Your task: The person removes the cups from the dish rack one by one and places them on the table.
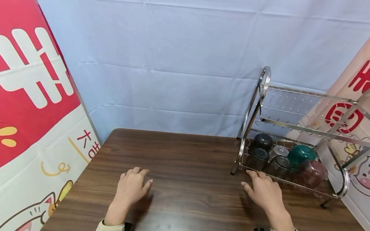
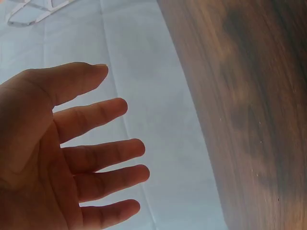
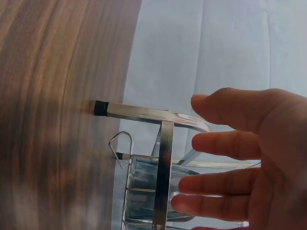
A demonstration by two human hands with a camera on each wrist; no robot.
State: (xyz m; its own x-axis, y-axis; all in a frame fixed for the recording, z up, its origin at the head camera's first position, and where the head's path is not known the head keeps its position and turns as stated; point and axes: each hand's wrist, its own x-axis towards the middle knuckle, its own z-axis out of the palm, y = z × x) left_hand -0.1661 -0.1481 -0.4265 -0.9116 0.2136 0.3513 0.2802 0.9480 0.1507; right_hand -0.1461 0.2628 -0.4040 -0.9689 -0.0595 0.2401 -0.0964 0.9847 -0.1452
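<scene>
Over the left part of the brown wooden table [image 1: 185, 160], my left hand [image 1: 130, 189] hovers with relaxed fingers and holds nothing. In the left wrist view its fingers [image 2: 103, 158] are spread and apart from everything. My right hand [image 1: 265, 191] is in front of the metal dish rack [image 1: 242, 149], its fingers loosely extended and holding nothing. Several cups sit on the rack's lower shelf: a black cup [image 1: 263, 141], a dark glass [image 1: 258, 158], clear glasses, a green cup [image 1: 302, 154] and a pinkish cup [image 1: 313, 173]. Whether the right fingertips touch the rack, I cannot tell.
The rack's upper shelf [image 1: 306, 126] is a wire tier above the cups. A light blue cloth [image 1: 173, 64] hangs behind the table. Printed cloths [image 1: 29, 80] stand at the left and right sides.
</scene>
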